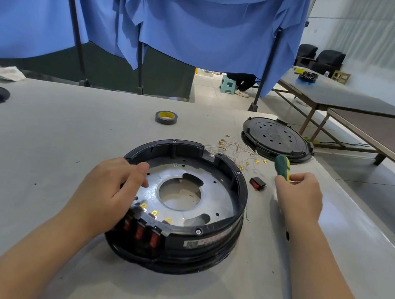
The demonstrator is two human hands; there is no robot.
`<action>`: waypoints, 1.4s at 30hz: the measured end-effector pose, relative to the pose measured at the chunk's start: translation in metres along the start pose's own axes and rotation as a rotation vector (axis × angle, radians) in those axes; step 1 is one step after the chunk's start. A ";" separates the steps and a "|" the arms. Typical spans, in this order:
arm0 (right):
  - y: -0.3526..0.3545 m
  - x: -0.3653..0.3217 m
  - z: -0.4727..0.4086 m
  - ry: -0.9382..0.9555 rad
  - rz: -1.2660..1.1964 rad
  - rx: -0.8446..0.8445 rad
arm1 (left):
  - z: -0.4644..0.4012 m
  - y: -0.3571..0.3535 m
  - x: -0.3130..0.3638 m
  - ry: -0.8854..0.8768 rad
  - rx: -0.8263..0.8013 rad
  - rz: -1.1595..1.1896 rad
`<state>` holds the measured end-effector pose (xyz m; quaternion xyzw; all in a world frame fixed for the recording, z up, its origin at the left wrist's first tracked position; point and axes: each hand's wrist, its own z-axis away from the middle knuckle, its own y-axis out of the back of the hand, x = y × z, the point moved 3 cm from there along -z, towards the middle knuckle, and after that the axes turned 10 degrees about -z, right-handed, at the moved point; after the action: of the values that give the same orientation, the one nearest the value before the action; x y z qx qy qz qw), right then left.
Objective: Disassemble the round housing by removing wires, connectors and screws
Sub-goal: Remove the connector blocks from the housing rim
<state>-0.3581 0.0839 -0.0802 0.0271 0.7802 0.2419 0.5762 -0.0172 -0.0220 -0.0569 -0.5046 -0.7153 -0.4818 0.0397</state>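
Round housing sat mid-table, open side up, just ahead of both forearms. Near rim carried three red rocker switches with gold spade terminals poking up just inside them. One screw head showed on the near rim, right of the switches; two more sat on the far rim.

Left hand rested over the housing's left rim, fingers loosely curled, thumb reaching onto the metal plate. It looked like a steadying hold rather than a pinch on anything; the fingertips were hidden behind the hand, so probably nothing in them.

Right hand was clear of the housing, off its right side, clenched round a green-yellow screwdriver. Handle pointed up and away; the shaft ran down toward the wrist and was mostly hidden, a dark tip possibly showing by the forearm.

Key relation: the near rim screw lay left of and nearer than the tool hand, so the driver would have to swing in across the right rim and tip near-vertical. Right hand was the nearer one for that.

Beyond: a loose red switch just right of the housing, pulled wires with gold connectors behind it, then a black cover disc at the table's far right edge and a tape roll far centre.
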 end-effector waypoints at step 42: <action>-0.071 -0.131 0.164 0.344 0.304 -1.301 | -0.002 -0.010 0.002 0.131 -0.082 0.135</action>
<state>-0.1478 0.0362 -0.0285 -0.2540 0.5442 0.7399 0.3030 -0.0267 -0.0224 -0.0606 -0.5202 -0.6553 -0.5388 0.0981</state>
